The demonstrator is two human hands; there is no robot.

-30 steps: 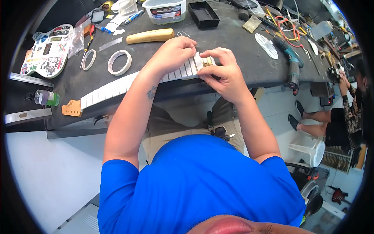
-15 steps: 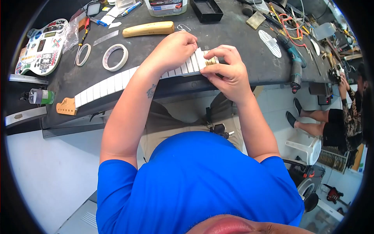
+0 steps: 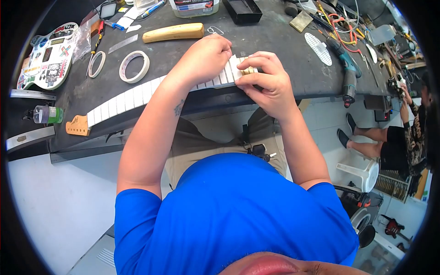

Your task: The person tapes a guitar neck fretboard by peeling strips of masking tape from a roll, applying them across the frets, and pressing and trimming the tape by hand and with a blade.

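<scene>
A guitar neck (image 3: pixel 121 103) lies along the bench's front edge, its fretboard covered in white strips between the frets and its wooden headstock (image 3: pixel 78 125) at the left. My left hand (image 3: pixel 208 57) rests over the neck towards its right end, fingers curled in; whatever its fingertips grip is hidden. My right hand (image 3: pixel 268 82) is at the neck's right end, its thumb and fingers pinched on a white strip (image 3: pixel 235 68) there. Bare wood with frets shows beside the right fingers. The neck's underside is hidden.
Behind the neck are two tape rings (image 3: pixel 134 67), a wooden block (image 3: pixel 173 33), a plastic tub (image 3: pixel 195 7) and a black tray (image 3: pixel 243 10). A drill (image 3: pixel 350 75) and tools lie right. A stickered guitar body (image 3: pixel 48 57) is left. A person (image 3: pixel 403 142) stands far right.
The bench view has shifted slightly left and up compared with a second ago. Both hands stay at the neck's right end, with only small finger movement.
</scene>
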